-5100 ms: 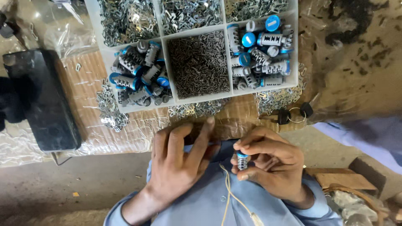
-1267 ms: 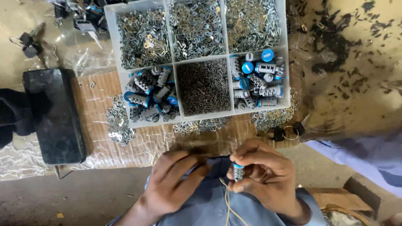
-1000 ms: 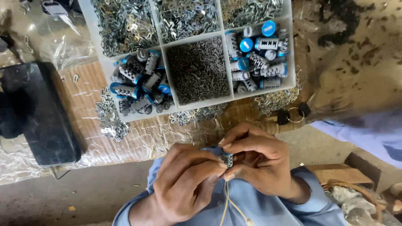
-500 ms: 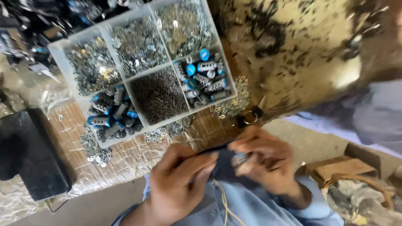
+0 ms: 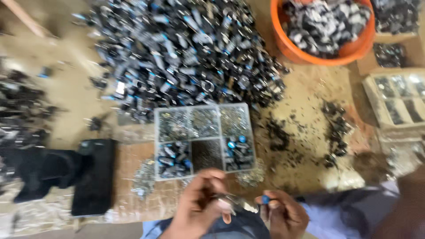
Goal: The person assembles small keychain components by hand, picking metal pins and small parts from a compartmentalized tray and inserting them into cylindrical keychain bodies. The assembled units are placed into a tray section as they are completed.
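Small blue-capped cylinder [image 5: 264,199], probably light, rigid and slippery, pinched at its cap between right hand [image 5: 283,217] fingertips below the compartment tray [image 5: 204,140]; left hand [image 5: 199,208] fingers closed on a thin metal piece [image 5: 237,202].

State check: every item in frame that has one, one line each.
Left hand: closed on a thin metal tool, details blurred.
Right hand: pinching a small blue-capped cylinder at its fingertips.
Divided tray: lid off, all compartments hold small parts.
Orange tub: open, heaped with parts.
Loose pile of cylinders: spread over the surface.
Black block: lying flat, untouched.
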A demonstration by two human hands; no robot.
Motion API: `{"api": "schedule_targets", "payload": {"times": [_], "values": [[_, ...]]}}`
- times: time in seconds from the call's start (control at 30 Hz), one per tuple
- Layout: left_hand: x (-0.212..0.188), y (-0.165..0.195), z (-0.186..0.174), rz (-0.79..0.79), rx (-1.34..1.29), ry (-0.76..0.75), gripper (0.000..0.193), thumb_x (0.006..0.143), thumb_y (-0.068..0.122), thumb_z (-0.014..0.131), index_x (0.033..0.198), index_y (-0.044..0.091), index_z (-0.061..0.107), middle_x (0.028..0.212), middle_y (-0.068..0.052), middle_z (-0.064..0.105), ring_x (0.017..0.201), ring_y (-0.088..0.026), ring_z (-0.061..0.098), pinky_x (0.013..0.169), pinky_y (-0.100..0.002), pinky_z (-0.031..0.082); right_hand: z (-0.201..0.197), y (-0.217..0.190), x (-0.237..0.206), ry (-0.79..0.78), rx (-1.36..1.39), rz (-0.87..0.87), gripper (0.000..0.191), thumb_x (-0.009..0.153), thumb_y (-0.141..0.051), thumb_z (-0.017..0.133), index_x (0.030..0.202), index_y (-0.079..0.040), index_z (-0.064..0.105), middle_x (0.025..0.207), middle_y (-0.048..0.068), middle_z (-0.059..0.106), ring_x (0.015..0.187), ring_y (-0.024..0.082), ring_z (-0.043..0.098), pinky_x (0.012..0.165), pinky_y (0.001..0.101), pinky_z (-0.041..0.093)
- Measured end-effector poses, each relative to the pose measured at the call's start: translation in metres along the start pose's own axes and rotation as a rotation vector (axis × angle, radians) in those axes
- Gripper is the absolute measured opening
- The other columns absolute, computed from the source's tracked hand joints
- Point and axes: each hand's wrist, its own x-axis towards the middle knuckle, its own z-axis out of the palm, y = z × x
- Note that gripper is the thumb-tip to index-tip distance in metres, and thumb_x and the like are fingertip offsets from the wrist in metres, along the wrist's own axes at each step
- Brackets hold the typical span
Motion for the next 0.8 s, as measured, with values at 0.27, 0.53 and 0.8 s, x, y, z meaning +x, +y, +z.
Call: {"api": "schedule_targets", "payload": {"times": [0.27,0.53,0.8], "values": [[-0.031,0.002,-0.074,0.461,0.75,0.395,0.011,0.085,0.007,0.082,0.091,0.005,0.074,0.075,-0.005,0.059,0.066,-0.011,0.054,0.061,-0.028,0.043,0.107,-0.026,0.031,-0.702,0.409,-0.056,0.02,0.095,-0.003,0.067,0.11,0.007,0.074,0.084,0.017,0.075,0.058,0.015,0.071,0.046,0.027,0.059],[-0.008,0.017,-0.033,0.706,0.644,0.379,0.014,0.084,0.009,0.084,0.094,0.004,0.075,0.078,-0.004,0.067,0.069,-0.011,0.056,0.064,-0.028,0.043,0.126,-0.054,0.036,-0.547,0.38,-0.128,0.012,0.091,0.003,0.074,0.103,0.005,0.073,0.096,0.023,0.079,0.059,0.016,0.074,0.048,0.0262,0.059],[0.007,0.155,-0.024,0.1,1.06,-0.917,0.015,0.1,0.026,0.07,0.098,0.011,0.075,0.084,-0.002,0.071,0.074,-0.018,0.071,0.059,-0.037,0.056,0.06,-0.103,0.084,-0.9,0.101,-0.308,0.019,0.086,-0.01,0.082,0.101,-0.004,0.073,0.103,0.009,0.079,0.088,0.019,0.08,0.071,0.033,0.064]]}}
